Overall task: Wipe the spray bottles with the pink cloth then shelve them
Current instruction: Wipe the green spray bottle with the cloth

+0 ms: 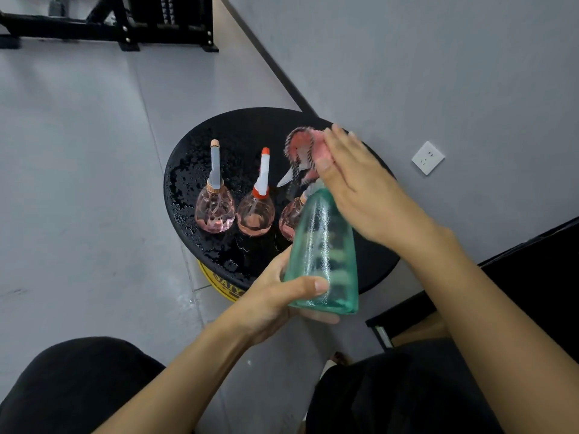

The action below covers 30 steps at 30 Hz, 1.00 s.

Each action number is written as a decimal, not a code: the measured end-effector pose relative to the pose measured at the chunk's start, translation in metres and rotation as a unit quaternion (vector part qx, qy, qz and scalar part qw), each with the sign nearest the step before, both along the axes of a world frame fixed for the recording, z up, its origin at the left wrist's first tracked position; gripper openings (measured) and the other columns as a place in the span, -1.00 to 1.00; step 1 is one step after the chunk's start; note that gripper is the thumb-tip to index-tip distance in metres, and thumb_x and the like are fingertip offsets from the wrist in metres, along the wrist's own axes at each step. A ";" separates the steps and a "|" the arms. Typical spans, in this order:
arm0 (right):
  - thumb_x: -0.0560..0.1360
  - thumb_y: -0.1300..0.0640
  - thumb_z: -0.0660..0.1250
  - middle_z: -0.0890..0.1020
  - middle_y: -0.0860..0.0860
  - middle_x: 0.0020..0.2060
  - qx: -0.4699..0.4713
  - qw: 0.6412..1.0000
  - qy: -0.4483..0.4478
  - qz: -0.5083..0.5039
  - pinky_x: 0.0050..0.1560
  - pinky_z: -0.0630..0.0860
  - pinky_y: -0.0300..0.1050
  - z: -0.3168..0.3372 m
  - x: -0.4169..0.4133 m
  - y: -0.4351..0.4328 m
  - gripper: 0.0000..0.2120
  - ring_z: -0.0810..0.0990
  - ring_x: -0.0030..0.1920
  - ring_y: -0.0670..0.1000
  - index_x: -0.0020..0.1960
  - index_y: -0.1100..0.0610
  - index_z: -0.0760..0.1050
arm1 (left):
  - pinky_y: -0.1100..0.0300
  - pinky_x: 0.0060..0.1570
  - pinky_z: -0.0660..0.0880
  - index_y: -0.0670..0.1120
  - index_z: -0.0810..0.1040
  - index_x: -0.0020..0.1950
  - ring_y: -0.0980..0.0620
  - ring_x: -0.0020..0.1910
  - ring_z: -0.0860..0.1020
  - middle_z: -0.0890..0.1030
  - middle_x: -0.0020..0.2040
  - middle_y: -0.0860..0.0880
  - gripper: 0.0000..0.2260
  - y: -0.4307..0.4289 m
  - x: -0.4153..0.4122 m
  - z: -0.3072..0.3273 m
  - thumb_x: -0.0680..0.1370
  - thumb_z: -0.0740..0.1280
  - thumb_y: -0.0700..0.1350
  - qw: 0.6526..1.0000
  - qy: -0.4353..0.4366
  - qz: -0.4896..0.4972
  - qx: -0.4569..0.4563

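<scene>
My left hand (pixel 279 296) grips the base of a green translucent spray bottle (pixel 322 249), held tilted above a round black table (pixel 188 170). My right hand (pixel 360 183) presses the pink cloth (pixel 305 145) around the bottle's spray head, which is mostly hidden. On the wet tabletop stand three pink spray bottles: one at the left with a pale orange tip (pixel 215 208), one in the middle with a red tip (pixel 255 214), and one (pixel 289 219) partly hidden behind the green bottle.
The table has a yellow base (pixel 219 280) and stands by a grey wall with a white socket (pixel 428 157). A black shelf unit (pixel 539 277) is at the right, a black metal frame (pixel 125 23) at the top left. My knees fill the bottom.
</scene>
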State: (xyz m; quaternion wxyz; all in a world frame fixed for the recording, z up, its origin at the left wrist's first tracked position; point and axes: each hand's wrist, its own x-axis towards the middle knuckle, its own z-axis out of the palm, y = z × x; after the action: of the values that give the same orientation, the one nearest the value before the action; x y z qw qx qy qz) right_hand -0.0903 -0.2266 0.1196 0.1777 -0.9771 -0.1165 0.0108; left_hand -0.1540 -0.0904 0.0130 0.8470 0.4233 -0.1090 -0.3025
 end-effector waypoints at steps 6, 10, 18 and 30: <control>0.63 -0.16 -0.13 -0.04 -0.10 0.57 0.002 0.999 -0.002 0.044 0.52 -0.19 -0.17 -0.004 -0.020 0.011 -0.42 -0.16 0.55 -0.13 0.58 0.04 -0.04 | 0.03 -0.27 0.61 -0.17 0.43 0.27 -0.09 -0.06 0.66 0.65 0.01 -0.12 -0.40 0.001 0.002 -0.001 0.25 0.43 -0.08 1.000 0.010 0.011 -0.010; 0.64 -0.18 -0.15 0.02 -0.08 0.57 -0.003 0.997 -0.026 0.066 0.53 -0.17 -0.17 -0.007 -0.027 0.016 -0.42 -0.12 0.56 -0.12 0.58 0.06 0.03 | 0.04 -0.27 0.62 -0.19 0.43 0.26 -0.08 -0.08 0.66 0.66 -0.02 -0.09 -0.40 0.001 0.001 -0.001 0.25 0.43 -0.08 1.000 0.009 0.016 -0.004; 0.65 -0.12 -0.08 0.03 -0.08 0.57 0.056 0.998 -0.014 0.003 0.55 -0.07 -0.12 -0.002 -0.006 0.008 -0.45 -0.07 0.56 -0.12 0.58 0.06 0.00 | 0.04 -0.28 0.60 -0.12 0.40 0.29 -0.07 -0.05 0.65 0.65 0.00 -0.07 -0.36 -0.001 -0.001 0.000 0.23 0.45 -0.09 1.000 -0.007 0.007 0.003; 0.67 -0.10 -0.10 0.04 -0.10 0.57 -0.009 0.995 -0.072 0.070 0.55 -0.13 -0.08 -0.001 -0.002 0.025 -0.49 -0.08 0.56 -0.10 0.58 0.03 0.00 | 0.11 -0.37 0.57 -0.14 0.42 0.25 -0.02 -0.17 0.65 0.66 -0.08 -0.05 -0.38 0.003 0.000 0.002 0.20 0.44 -0.09 0.999 -0.020 0.040 0.002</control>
State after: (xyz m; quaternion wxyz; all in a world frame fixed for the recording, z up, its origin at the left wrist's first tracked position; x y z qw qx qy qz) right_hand -0.0920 -0.2013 0.1191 0.1583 -0.9665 -0.1966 -0.0463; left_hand -0.1542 -0.0874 0.0145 0.8555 0.4345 -0.1081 -0.2602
